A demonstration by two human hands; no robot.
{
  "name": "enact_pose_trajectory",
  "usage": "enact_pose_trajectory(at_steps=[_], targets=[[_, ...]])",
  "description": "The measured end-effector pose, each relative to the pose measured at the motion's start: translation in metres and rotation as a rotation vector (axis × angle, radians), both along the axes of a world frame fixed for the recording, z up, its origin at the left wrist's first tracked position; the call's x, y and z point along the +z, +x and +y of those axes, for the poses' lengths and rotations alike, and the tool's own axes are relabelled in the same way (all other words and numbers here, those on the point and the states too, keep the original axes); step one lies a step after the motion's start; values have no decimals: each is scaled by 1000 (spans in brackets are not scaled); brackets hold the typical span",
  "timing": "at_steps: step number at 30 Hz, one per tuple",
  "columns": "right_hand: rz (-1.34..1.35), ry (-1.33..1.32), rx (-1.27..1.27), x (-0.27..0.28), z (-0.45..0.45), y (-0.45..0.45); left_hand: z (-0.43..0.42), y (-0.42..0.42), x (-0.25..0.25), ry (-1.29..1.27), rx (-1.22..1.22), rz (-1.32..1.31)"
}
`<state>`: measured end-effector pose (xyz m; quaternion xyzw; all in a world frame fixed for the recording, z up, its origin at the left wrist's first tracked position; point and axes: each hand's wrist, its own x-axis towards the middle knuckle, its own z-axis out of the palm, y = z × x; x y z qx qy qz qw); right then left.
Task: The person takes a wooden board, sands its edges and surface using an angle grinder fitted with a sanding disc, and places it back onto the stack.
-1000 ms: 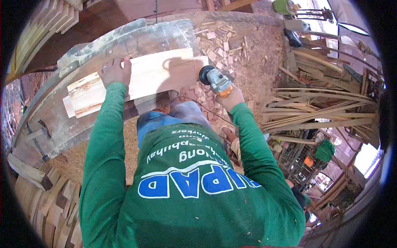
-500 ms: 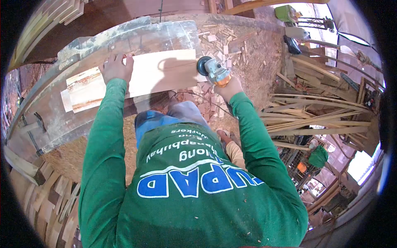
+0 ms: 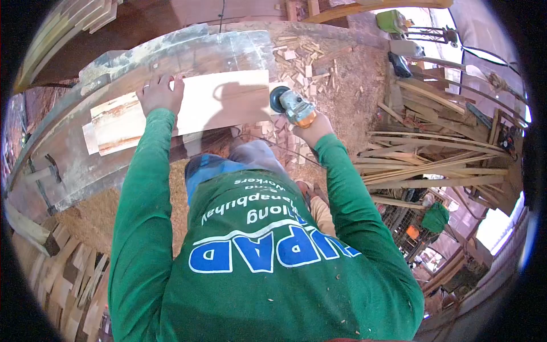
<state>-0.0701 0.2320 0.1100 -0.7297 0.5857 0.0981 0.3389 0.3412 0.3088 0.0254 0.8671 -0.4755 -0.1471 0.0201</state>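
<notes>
A pale wooden board [image 3: 196,108] lies along a dusty workbench [image 3: 245,48], with darker rough patches toward its left end. My left hand [image 3: 160,97] rests on the board's upper edge, fingers spread and thumb apart. In my right hand [image 3: 315,128] is an angle grinder [image 3: 295,106] with an orange rear part, its round black disc at the board's right end. Whether the disc touches the wood I cannot tell. A shadow falls across the board. The grinder's cord runs below it.
Small wood offcuts [image 3: 310,65] and sawdust cover the ground beyond the bench's right end. Long curved strips [image 3: 433,159] are piled at the right. Stacked boards [image 3: 65,279] stand at lower left. A clamp [image 3: 52,168] is on the bench's left part.
The grinder and my right hand have shifted slightly along the board's right end, ending a little lower than half a second ago. My left hand stays on the board.
</notes>
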Motion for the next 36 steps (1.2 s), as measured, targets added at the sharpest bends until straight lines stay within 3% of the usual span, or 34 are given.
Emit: enact_pose_trajectory(at_steps=[1,5,9,12,15,23,26,29,30,36], targets=[[5,-33,49,-2,-5,2,-1,-2,1,11,-1,0],[12,26,-152,-27,-30,0,-1,-3,6,40,10,-3],[47,117,-177,9,-42,13,-3,-3,9,40,3,-10],[-39,-6,-22,-15,-17,-9,-4,-3,9,47,7,1],[-1,59,-182,-9,1,-17,-4,-5,18,101,30,38],[-53,-17,-216,-3,47,-18,-3,-3,5,51,1,-26],[19,61,-398,-8,47,-21,-3,-6,8,85,12,-20],[-1,-62,-178,-22,49,-26,-4,-1,5,105,11,-23],[58,-76,-227,1,50,-3,-3,-3,3,111,10,-21],[54,-1,-351,-7,37,-4,-3,-3,1,72,-1,-44]])
